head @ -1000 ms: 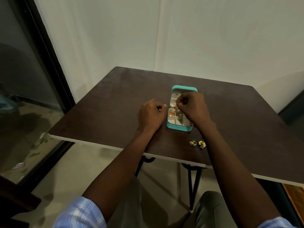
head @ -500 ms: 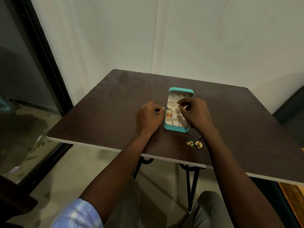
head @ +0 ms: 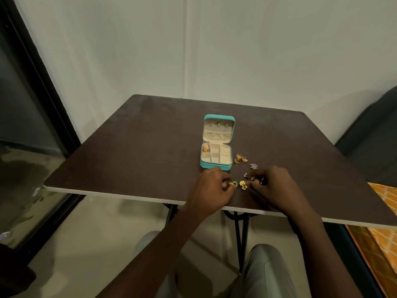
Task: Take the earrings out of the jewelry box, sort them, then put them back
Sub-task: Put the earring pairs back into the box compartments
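The teal jewelry box (head: 216, 166) stands open mid-table, its lid upright, with gold earrings (head: 205, 148) in its back left compartment. To the right of the box lie a cluster of gold earrings (head: 240, 158) and a silver earring (head: 254, 166). My left hand (head: 211, 187) is in front of the box, with curled fingertips pinching a gold and green earring (head: 233, 183). A gold flower earring (head: 243, 185) lies between my hands. My right hand (head: 274, 187) pinches a small silver earring (head: 251, 178); another small stud (head: 245, 174) lies just beyond it.
The dark brown table (head: 139, 147) has a pale front edge just below my wrists. A white wall stands behind it, a dark glass door on the left, and orange patterned cloth (head: 384, 244) at the lower right. My knees are under the table.
Both hands have left the box and come toward the front edge, to the loose earrings. More earrings lie to the right of the box than before. The camera has tilted.
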